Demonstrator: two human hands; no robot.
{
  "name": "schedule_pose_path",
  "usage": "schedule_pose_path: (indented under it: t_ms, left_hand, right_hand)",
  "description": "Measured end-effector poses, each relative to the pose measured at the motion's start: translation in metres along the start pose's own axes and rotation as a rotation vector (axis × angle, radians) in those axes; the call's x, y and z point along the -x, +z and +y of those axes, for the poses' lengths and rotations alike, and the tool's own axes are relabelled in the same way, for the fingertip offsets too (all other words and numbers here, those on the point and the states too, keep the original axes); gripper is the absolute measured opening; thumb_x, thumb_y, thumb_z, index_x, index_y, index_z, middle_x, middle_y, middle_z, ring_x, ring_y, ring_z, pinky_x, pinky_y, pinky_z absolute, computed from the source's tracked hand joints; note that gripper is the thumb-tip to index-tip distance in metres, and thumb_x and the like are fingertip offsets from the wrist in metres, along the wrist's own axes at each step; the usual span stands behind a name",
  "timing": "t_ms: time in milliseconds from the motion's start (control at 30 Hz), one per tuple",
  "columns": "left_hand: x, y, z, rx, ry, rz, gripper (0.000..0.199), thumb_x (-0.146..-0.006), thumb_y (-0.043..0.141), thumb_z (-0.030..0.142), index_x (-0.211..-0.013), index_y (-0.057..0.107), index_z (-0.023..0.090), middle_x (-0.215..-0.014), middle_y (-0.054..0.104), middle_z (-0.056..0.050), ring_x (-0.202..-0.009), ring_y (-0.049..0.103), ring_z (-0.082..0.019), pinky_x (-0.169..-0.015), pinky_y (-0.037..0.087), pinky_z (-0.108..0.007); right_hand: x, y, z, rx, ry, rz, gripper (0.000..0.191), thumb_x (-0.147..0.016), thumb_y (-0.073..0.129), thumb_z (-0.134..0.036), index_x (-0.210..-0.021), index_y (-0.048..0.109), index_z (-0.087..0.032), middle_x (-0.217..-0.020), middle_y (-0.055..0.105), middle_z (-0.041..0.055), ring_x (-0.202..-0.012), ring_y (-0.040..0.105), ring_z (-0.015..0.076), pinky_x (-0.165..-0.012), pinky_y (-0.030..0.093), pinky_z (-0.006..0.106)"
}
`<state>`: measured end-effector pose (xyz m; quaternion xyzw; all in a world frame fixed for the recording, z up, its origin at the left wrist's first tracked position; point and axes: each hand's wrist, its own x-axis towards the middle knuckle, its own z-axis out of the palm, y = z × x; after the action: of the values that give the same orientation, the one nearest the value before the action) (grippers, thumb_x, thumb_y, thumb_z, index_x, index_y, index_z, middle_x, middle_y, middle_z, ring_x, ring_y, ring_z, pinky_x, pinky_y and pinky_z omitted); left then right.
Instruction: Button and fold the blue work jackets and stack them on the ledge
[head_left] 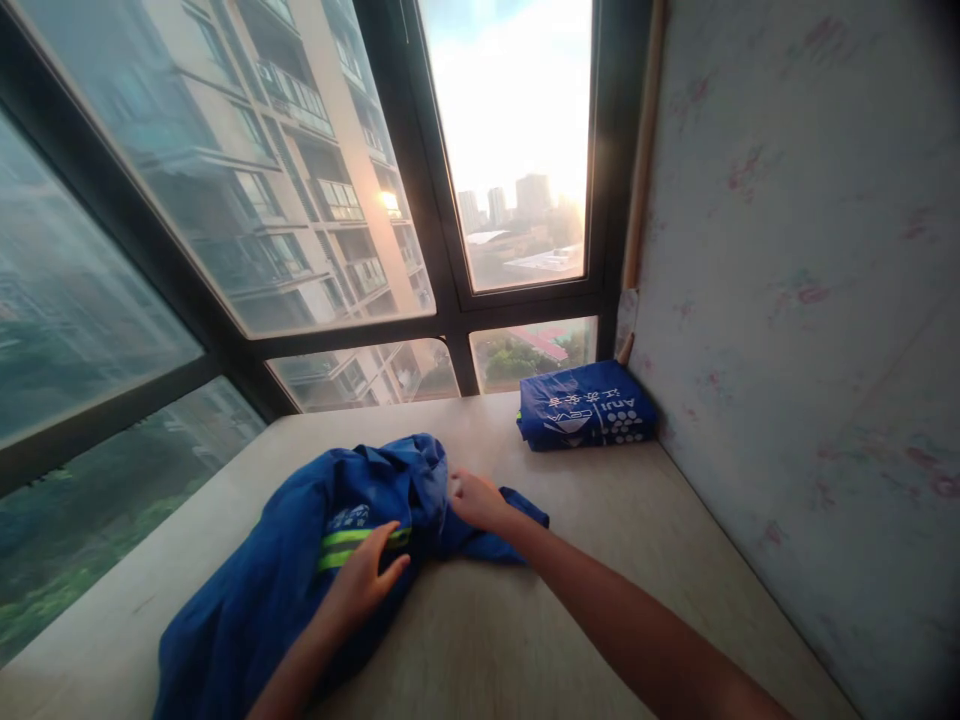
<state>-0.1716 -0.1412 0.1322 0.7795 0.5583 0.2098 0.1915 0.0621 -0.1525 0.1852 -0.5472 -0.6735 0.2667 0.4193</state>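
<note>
Garment [255,580] lies under fingers [380,537] of left hand [360,580].

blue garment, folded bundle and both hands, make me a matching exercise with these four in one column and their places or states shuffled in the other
1. blue garment
2. folded bundle
3. left hand
4. right hand

A. at the garment's edge, on the side nearer the bundle
B. compact, beside the patterned wall
C. over the yellow-green stripes, thumb and fingers apart
D. rumpled and loosely spread on the pale surface

Pairs: 1-D, 2-B, 3-C, 4-A
</note>
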Motion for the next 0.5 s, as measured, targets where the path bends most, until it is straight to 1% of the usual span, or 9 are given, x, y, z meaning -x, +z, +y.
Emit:
schedule_pose_path:
  t_ms: [33,67,133,200,267,333,400,433,500]
  left_hand:
    - [0.005,0.027,-0.005,-0.099,0.008,-0.029,0.049,-0.075,0.069,0.036,-0.122,0.065,0.020,-0.130,0.065,-0.012,-0.122,0.059,-0.032,-0.104,0.046,-0.046]
    - [0.009,0.051,-0.006,-0.202,0.010,-0.022,0.053,-0.080,0.064,0.038,-0.130,0.061,0.020,-0.137,0.060,-0.014,-0.126,0.056,-0.033,-0.103,0.045,-0.049]
    - [0.011,0.091,-0.001,-0.336,0.017,0.041,0.058,-0.087,0.056,0.044,-0.139,0.054,0.020,-0.147,0.049,-0.018,-0.129,0.052,-0.035,-0.102,0.045,-0.050]
    - [0.005,0.121,0.013,-0.397,-0.006,0.126,0.062,-0.090,0.052,0.051,-0.143,0.051,0.019,-0.153,0.039,-0.021,-0.130,0.050,-0.037,-0.101,0.044,-0.050]
    - [-0.005,0.144,0.029,-0.405,-0.077,0.175,0.069,-0.088,0.054,0.056,-0.144,0.049,0.017,-0.155,0.033,-0.023,-0.131,0.048,-0.039,-0.100,0.045,-0.049]
    - [-0.016,0.158,0.040,-0.400,-0.173,0.180,0.071,-0.087,0.055,0.054,-0.145,0.046,0.014,-0.154,0.032,-0.026,-0.131,0.049,-0.039,-0.098,0.047,-0.047]
    - [-0.024,0.163,0.041,-0.417,-0.238,0.161,0.066,-0.089,0.055,0.046,-0.146,0.043,0.014,-0.153,0.033,-0.026,-0.129,0.052,-0.037,-0.097,0.048,-0.045]
    - [-0.027,0.161,0.038,-0.433,-0.247,0.148,0.062,-0.090,0.053,0.040,-0.147,0.043,0.016,-0.152,0.034,-0.025,-0.127,0.054,-0.035,-0.096,0.048,-0.043]
    - [-0.030,0.148,0.025,-0.460,-0.243,0.112,0.057,-0.089,0.051,0.026,-0.146,0.044,0.022,-0.153,0.037,-0.020,-0.124,0.057,-0.031,-0.095,0.049,-0.040]
  right_hand:
    - [0.013,-0.003,0.018,-0.010,0.033,0.000,0.036,-0.094,0.061,-0.040,-0.123,0.059,-0.018,-0.124,0.061,0.0075,-0.105,0.063,0.0229,-0.088,0.055,0.043]
    - [0.025,-0.006,0.035,-0.020,0.072,-0.001,0.036,-0.094,0.061,-0.039,-0.124,0.058,-0.019,-0.126,0.060,0.0077,-0.107,0.062,0.0228,-0.089,0.055,0.043]
    - [0.045,-0.010,0.066,-0.046,0.146,-0.011,0.034,-0.095,0.060,-0.038,-0.124,0.059,-0.021,-0.127,0.059,0.0078,-0.108,0.062,0.0218,-0.090,0.054,0.042]
    - [0.063,-0.009,0.093,-0.082,0.202,-0.036,0.032,-0.095,0.059,-0.039,-0.123,0.059,-0.022,-0.128,0.059,0.0075,-0.108,0.062,0.0215,-0.090,0.054,0.041]
    - [0.077,0.002,0.113,-0.133,0.245,-0.073,0.030,-0.095,0.061,-0.036,-0.120,0.061,-0.020,-0.124,0.062,0.0076,-0.106,0.062,0.0211,-0.091,0.054,0.042]
    - [0.087,0.023,0.124,-0.205,0.275,-0.123,0.024,-0.089,0.066,-0.023,-0.112,0.064,-0.017,-0.113,0.068,0.0063,-0.102,0.066,0.0203,-0.089,0.055,0.040]
    - [0.092,0.047,0.129,-0.295,0.290,-0.174,0.028,-0.077,0.066,-0.006,-0.103,0.067,-0.018,-0.100,0.073,0.0035,-0.096,0.070,0.0197,-0.083,0.057,0.033]
    - [0.094,0.056,0.131,-0.337,0.296,-0.189,0.033,-0.072,0.062,-0.002,-0.100,0.068,-0.018,-0.097,0.074,0.0028,-0.093,0.071,0.0196,-0.079,0.057,0.030]
    - [0.099,0.065,0.138,-0.401,0.313,-0.186,0.036,-0.070,0.053,-0.001,-0.099,0.068,-0.018,-0.097,0.075,0.0038,-0.087,0.073,0.0197,-0.071,0.057,0.028]
